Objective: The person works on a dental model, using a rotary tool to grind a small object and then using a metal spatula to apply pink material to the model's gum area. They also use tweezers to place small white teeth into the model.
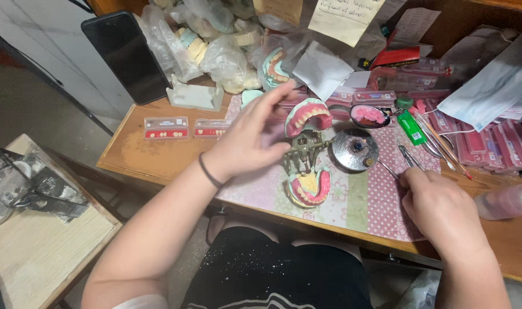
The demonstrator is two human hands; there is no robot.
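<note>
Head view: the left hand [246, 143], fingers spread open, steadies the metal holder with pink denture models [306, 154] on the dotted mat [381, 212]. The right hand [438, 209] grips a thin tool [389, 170]. Next, I think, the tool must touch the teeth gently.

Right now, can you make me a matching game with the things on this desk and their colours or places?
Things:
1. lighter
2. phone
3. left hand
4. plastic bottle

Clues:
A. black, leaning at the back left
B. green
C. at the right edge, lying down
D. on the open denture model

Pairs: 1-B, 2-A, 3-D, 4-C
</note>
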